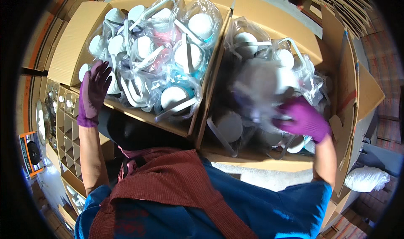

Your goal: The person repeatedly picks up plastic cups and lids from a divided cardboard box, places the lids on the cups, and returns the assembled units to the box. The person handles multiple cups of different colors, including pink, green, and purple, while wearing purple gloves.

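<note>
Bagged cups (269,81), white and wrapped in clear plastic, are filling the right cardboard box (273,24), and we are reaching into them with our right hand (302,120), its purple-gloved fingers closing on a blurred bag. Our left hand (93,91), also gloved, is resting with fingers spread on the rim of the left cardboard box (73,37), touching the bagged cups packed there. A divided carton (65,125) is sitting below-left.

We see two open cardboard boxes, left box (80,37) and right box (273,24), full of bagged white items. Left hand (93,94) in purple glove rests on left box's edge; right hand (304,120) grips a blurred plastic bag (261,85) mid-right.
</note>
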`<state>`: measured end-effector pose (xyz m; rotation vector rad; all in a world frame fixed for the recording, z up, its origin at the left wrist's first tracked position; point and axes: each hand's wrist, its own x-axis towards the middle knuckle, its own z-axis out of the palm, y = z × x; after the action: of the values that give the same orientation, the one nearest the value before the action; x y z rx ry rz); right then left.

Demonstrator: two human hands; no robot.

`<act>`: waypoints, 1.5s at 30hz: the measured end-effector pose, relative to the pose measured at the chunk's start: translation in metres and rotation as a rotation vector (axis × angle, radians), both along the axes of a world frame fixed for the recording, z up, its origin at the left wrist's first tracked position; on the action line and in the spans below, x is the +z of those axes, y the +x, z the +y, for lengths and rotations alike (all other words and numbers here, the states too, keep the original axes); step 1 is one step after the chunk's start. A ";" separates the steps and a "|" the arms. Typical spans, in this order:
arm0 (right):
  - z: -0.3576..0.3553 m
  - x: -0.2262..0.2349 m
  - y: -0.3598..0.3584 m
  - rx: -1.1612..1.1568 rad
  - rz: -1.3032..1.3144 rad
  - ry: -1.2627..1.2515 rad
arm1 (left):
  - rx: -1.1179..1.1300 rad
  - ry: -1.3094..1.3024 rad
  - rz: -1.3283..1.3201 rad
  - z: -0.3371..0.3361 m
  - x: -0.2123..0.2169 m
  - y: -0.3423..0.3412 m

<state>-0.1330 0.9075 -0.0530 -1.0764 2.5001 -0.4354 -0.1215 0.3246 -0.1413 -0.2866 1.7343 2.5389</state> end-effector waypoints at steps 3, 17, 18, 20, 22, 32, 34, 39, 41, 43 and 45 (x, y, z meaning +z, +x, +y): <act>-0.029 -0.068 0.002 0.074 0.316 -0.052 | -0.008 -0.056 0.031 -0.010 0.002 0.033; -0.122 0.034 0.044 0.217 0.764 0.211 | 0.397 0.103 0.166 -0.106 -0.024 0.214; -0.126 0.072 0.040 0.170 0.800 0.174 | 0.380 0.075 0.223 -0.102 -0.025 0.213; -0.160 0.152 0.024 -0.156 0.663 0.093 | 0.381 0.089 0.295 -0.086 -0.028 0.211; -0.180 0.245 -0.011 -0.370 0.730 0.295 | 0.188 0.145 0.345 -0.051 -0.045 0.189; -0.333 0.277 0.096 0.136 0.357 -0.663 | 0.325 0.175 0.418 -0.114 0.012 0.150; -0.374 0.188 0.118 0.333 0.236 -0.617 | 0.572 -0.070 0.588 -0.243 0.027 0.194; -0.474 0.029 0.153 1.131 -0.125 -0.070 | 0.692 -0.646 0.362 -0.301 0.044 0.266; -0.540 0.066 0.148 0.871 -0.162 -0.180 | 0.737 -0.553 0.418 -0.290 0.057 0.277; -0.622 0.090 0.131 0.720 -0.281 -1.101 | 1.077 -0.253 0.740 -0.283 0.119 0.291; -0.704 0.094 0.080 0.630 0.181 -1.311 | 1.180 -0.349 0.915 -0.303 0.146 0.336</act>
<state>-0.0526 0.2037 0.0410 -2.2697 1.6121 -1.9064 0.2149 0.0214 0.0044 -0.1889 3.0596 3.4304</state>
